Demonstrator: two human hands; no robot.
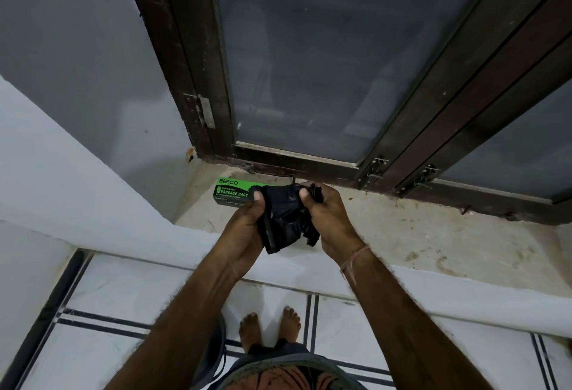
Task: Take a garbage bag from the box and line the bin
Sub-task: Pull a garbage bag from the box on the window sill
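A black garbage bag, still crumpled and folded, hangs between both my hands over the window sill. My left hand grips its left side with the thumb on top. My right hand pinches its upper right edge. Behind the left hand lies the green and black garbage bag box on the sill, partly hidden by the bag. A dark round bin shows only in part on the floor beneath my left forearm.
The stained stone sill runs right below a dark-framed glass window. A grey wall closes off the left. My bare feet stand on white floor tiles with black lines.
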